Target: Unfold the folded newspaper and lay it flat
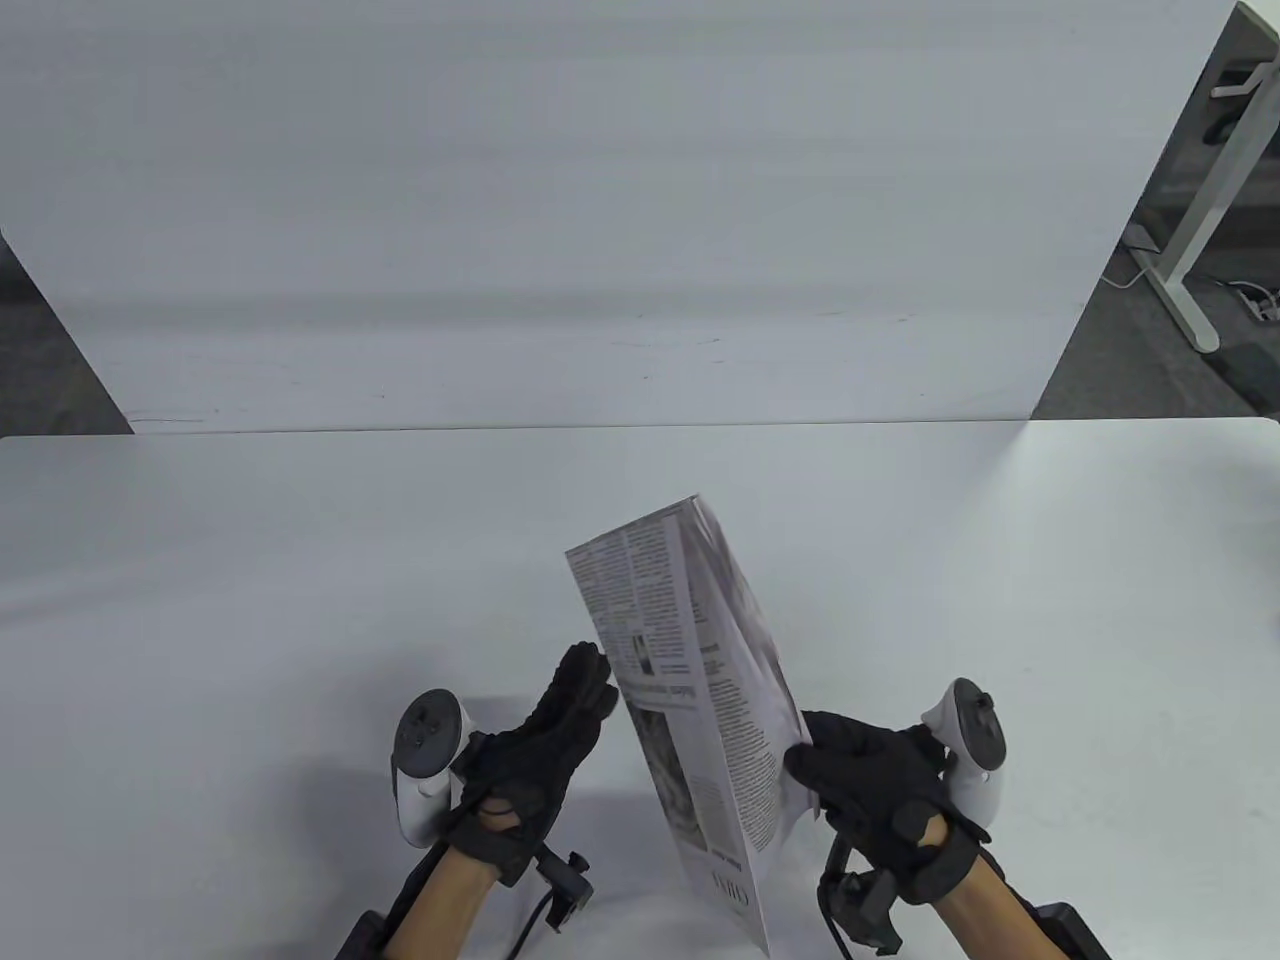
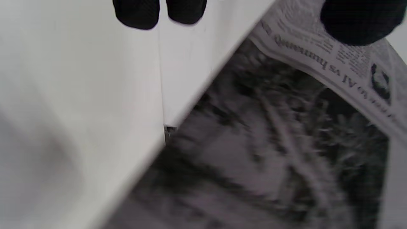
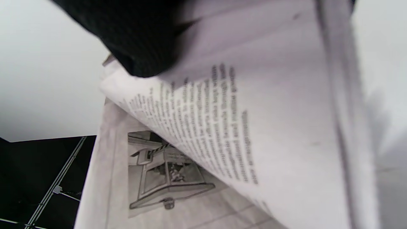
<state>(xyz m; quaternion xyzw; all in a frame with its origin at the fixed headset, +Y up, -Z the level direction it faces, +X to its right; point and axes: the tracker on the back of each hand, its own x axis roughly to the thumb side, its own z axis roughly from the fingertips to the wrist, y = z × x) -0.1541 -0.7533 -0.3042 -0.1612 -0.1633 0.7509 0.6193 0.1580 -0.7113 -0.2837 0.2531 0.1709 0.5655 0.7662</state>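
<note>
Newspaper [image 1: 700, 690] stands tented between both hands, its fold running away from the person; right hand [image 1: 880, 780] pinches its right leaf, left hand [image 1: 540, 760] open beside the left.

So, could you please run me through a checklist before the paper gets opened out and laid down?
1. Right hand has a grip on the newspaper edge: ok.
2. Left hand has a grip on the other side: not ok, fingers lie extended beside the page.
3. Newspaper unfolded: not ok, raised and only partly open.
4. Table space ahead for the sheet: ok.
5. Pages free of tears: cannot tell.
</note>
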